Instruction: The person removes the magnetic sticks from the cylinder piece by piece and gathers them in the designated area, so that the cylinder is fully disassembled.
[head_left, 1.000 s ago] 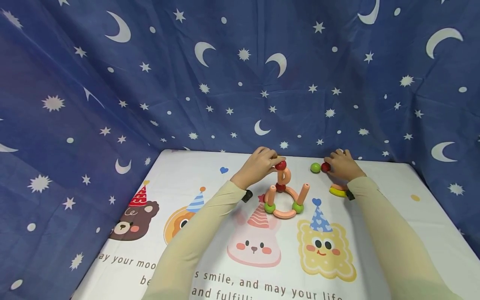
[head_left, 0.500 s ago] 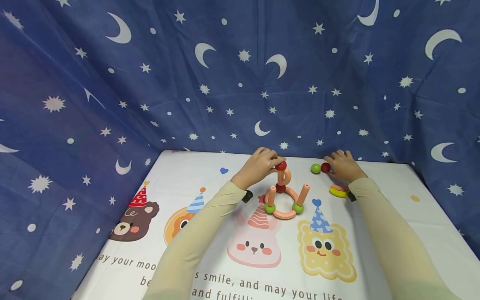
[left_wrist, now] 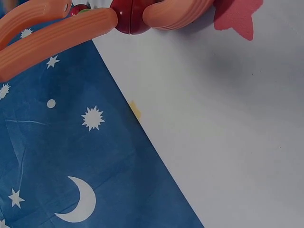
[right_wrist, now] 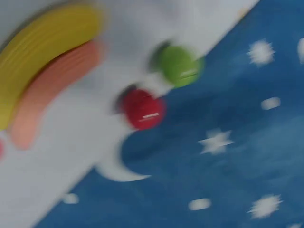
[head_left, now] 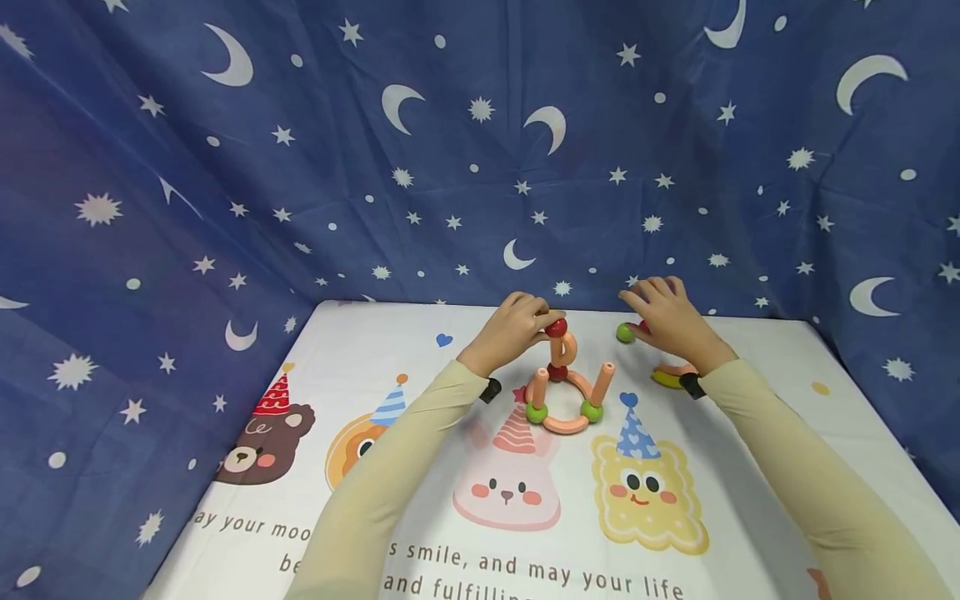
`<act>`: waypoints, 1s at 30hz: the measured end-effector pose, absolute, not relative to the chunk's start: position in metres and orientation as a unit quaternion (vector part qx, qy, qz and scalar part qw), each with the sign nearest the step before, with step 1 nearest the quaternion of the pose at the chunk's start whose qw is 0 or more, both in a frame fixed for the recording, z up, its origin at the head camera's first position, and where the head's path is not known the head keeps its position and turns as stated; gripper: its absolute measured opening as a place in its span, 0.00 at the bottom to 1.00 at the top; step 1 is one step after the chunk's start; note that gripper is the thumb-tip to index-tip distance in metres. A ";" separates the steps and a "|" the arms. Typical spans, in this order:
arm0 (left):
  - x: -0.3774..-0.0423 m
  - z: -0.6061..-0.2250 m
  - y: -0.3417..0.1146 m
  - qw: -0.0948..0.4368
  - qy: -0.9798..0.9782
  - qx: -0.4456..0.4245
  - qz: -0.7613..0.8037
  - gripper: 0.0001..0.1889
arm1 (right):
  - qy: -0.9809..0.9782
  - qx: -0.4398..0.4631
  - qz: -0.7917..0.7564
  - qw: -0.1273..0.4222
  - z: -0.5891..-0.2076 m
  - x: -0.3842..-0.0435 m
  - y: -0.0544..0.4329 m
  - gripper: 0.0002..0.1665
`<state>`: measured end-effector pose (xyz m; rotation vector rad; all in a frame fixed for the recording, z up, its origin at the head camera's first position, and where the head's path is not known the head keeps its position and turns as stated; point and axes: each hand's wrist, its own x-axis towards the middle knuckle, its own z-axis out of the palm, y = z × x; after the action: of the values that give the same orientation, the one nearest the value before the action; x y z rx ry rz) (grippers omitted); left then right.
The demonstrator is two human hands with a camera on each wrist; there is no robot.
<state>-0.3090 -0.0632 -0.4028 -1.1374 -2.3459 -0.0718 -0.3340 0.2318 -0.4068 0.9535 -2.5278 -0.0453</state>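
Note:
My left hand [head_left: 510,333] pinches a red ball [head_left: 556,328] on top of an upright peach stick, part of a peach toy frame. The frame's ring [head_left: 566,425] lies on the table, with green connector balls [head_left: 536,413] and two more peach sticks [head_left: 602,383] standing up from it. In the left wrist view a peach stick [left_wrist: 57,42] joins a red connector ball [left_wrist: 130,14]; the hand itself is out of sight there. My right hand [head_left: 671,321] hovers, fingers spread, over a loose red ball [right_wrist: 143,110] and a loose green ball [right_wrist: 180,66].
A yellow curved piece [right_wrist: 52,35] and a peach curved piece [right_wrist: 57,80] lie side by side near the right wrist. The white cartoon-printed tablecloth [head_left: 427,492] ends at a blue star-and-moon curtain [head_left: 450,125] just behind the balls.
My right hand has lifted away from the loose red ball and moved slightly left, its fingers spreading. My left hand keeps its pinch on the top red ball. The head view has shifted slightly.

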 end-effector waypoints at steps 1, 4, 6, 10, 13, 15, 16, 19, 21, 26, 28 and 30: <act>-0.309 -0.403 -0.063 0.264 -0.868 -0.421 -0.027 0.19 | -0.906 0.355 -0.015 0.230 -0.402 -0.329 0.226 0.31; -0.309 -0.403 -0.063 0.264 -0.867 -0.421 -0.026 0.18 | -0.883 0.391 -0.012 0.260 -0.390 -0.316 0.209 0.26; -0.309 -0.403 -0.062 0.265 -0.868 -0.420 -0.021 0.18 | -0.867 0.417 -0.011 0.273 -0.386 -0.309 0.199 0.24; -0.309 -0.402 -0.061 0.274 -0.866 -0.418 -0.009 0.18 | -0.845 0.458 -0.018 0.275 -0.383 -0.304 0.182 0.19; -0.309 -0.401 -0.060 0.285 -0.862 -0.418 0.004 0.18 | -0.839 0.473 -0.024 0.268 -0.384 -0.304 0.174 0.17; -0.309 -0.402 -0.058 0.290 -0.861 -0.418 0.014 0.18 | -0.840 0.475 -0.025 0.260 -0.386 -0.306 0.171 0.17; -0.309 -0.401 -0.058 0.292 -0.860 -0.418 0.017 0.18 | -0.842 0.475 -0.024 0.255 -0.388 -0.307 0.170 0.17; -0.308 -0.401 -0.057 0.294 -0.859 -0.419 0.022 0.18 | -0.847 0.473 -0.009 0.242 -0.392 -0.312 0.168 0.17; -0.307 -0.400 -0.057 0.294 -0.859 -0.419 0.022 0.18 | -0.850 0.472 0.008 0.234 -0.394 -0.315 0.166 0.17; -0.307 -0.400 -0.057 0.295 -0.858 -0.420 0.023 0.18 | -0.855 0.471 0.042 0.212 -0.400 -0.319 0.163 0.13; -0.307 -0.400 -0.057 0.296 -0.857 -0.422 0.023 0.18 | -0.858 0.466 0.054 0.211 -0.402 -0.320 0.163 0.11; -0.308 -0.401 -0.057 0.297 -0.856 -0.422 0.026 0.17 | -0.858 0.460 0.069 0.218 -0.404 -0.321 0.164 0.11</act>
<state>-0.3075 -0.0569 -0.4012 -1.1229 -2.2745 0.0691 -0.3212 0.1640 -0.4042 1.2738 -2.3748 0.1904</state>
